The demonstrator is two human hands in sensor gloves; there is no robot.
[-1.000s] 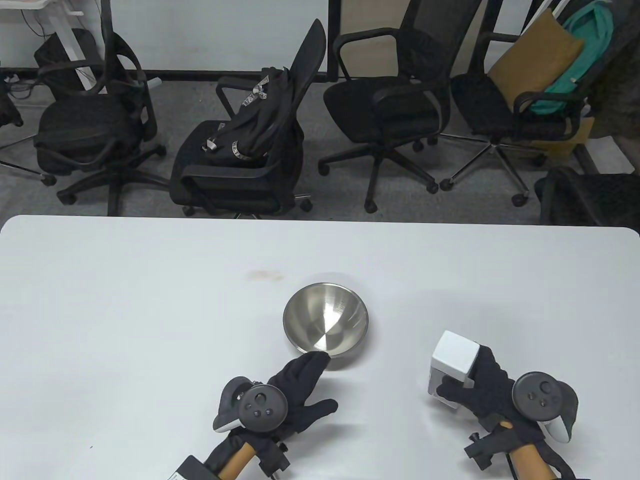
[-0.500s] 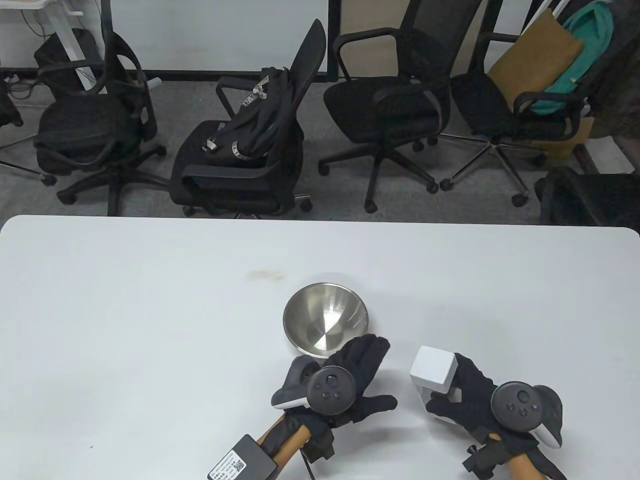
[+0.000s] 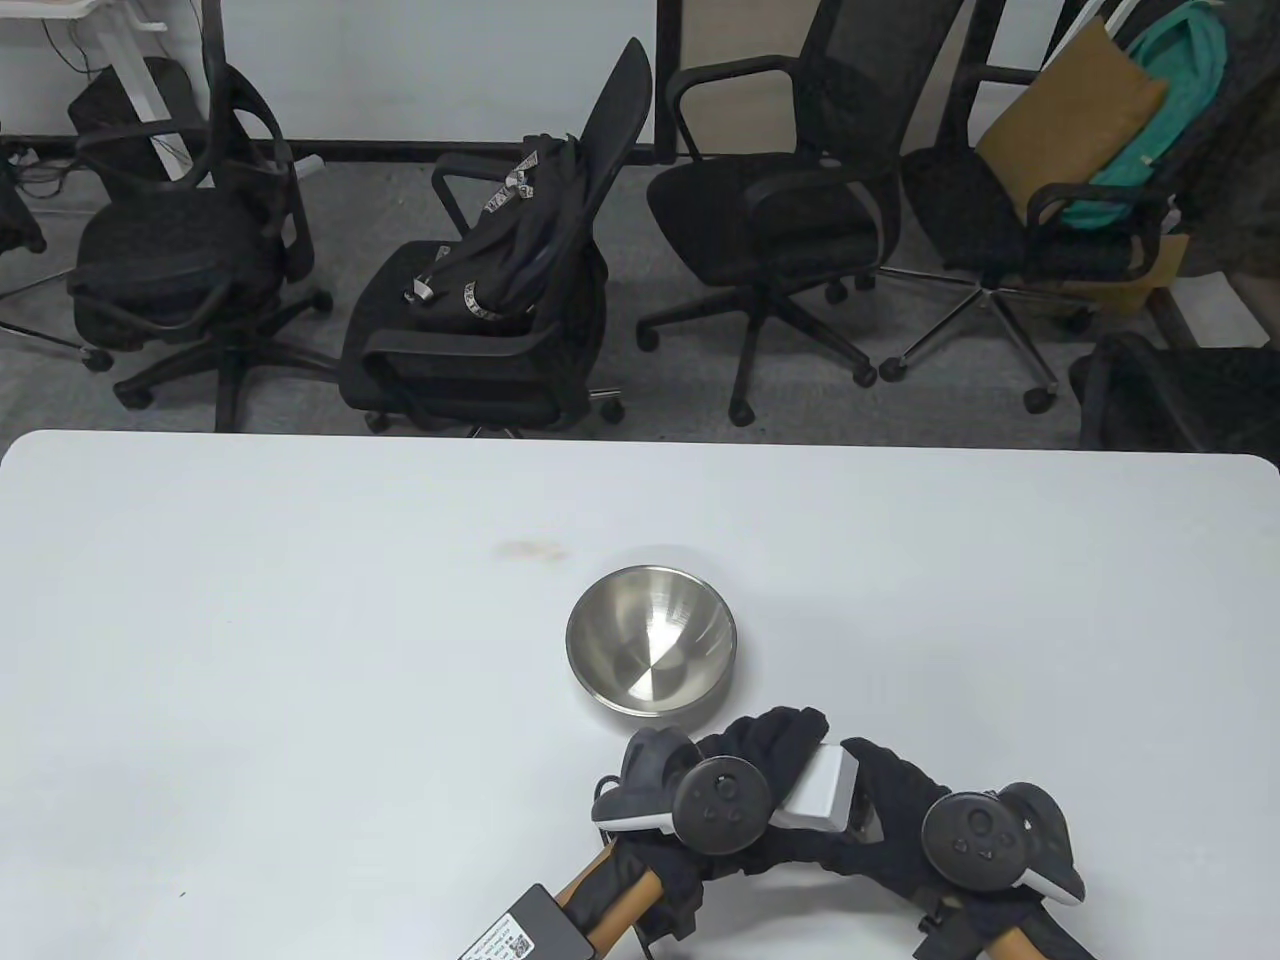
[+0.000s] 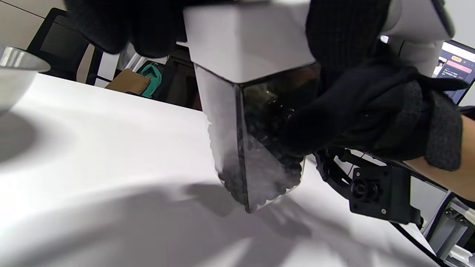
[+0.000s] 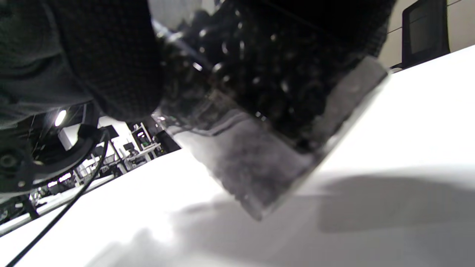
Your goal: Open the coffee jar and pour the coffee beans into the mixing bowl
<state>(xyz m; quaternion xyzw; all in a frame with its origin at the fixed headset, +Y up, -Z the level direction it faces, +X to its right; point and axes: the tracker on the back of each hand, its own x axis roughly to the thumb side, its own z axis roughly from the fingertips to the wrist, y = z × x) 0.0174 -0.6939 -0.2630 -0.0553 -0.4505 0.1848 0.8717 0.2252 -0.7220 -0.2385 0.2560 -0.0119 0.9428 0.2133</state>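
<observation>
The coffee jar is a clear square container with dark beans (image 4: 259, 159) and a white lid (image 3: 822, 788). It is tilted, its lower corner close to the white table (image 3: 300, 650). My right hand (image 3: 888, 790) grips the jar body from the right, and its gloved fingers (image 4: 352, 104) wrap the clear wall. My left hand (image 3: 765, 742) lies curled over the lid, which its fingers (image 4: 111, 22) clasp from the left. The lid sits on the jar. The steel mixing bowl (image 3: 650, 640) stands empty just beyond both hands. The right wrist view shows the jar's beans (image 5: 267, 81) up close.
Several black office chairs (image 3: 760, 200) stand beyond the table's far edge. A small brown stain (image 3: 525, 548) marks the table behind the bowl. A black box with a label (image 3: 520, 930) is strapped to my left forearm.
My right hand has carried the jar left and nearer to me. My left hand has left the bowl's rim, moved right and closed over the jar lid.
</observation>
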